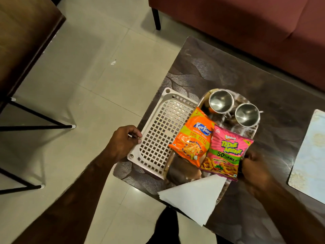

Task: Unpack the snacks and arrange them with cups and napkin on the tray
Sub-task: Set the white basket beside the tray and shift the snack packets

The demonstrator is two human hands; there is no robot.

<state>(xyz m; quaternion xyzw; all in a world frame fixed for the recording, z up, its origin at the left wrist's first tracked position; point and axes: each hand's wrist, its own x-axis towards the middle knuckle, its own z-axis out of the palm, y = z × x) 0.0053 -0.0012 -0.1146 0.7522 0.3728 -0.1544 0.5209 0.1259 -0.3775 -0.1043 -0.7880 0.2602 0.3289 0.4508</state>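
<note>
An oval patterned tray (182,170) lies on the dark table. On it rest an orange Kurkure packet (191,138), a pink Tedhe Medhe packet (226,154), two steel cups (221,101) (247,115) at the far end and a white napkin (193,196) folded into a triangle at the near end. My right hand (255,166) grips the tray's right rim beside the pink packet. My left hand (126,140) is closed on the left edge of a white perforated plastic basket (158,131) that lies next to the tray.
The dark patterned table (211,67) ends close to my left hand, with tiled floor (98,71) beyond. A pale placemat (311,155) lies at the right. A reddish sofa (246,23) stands behind the table, and a dark table with thin black legs (26,127) at the left.
</note>
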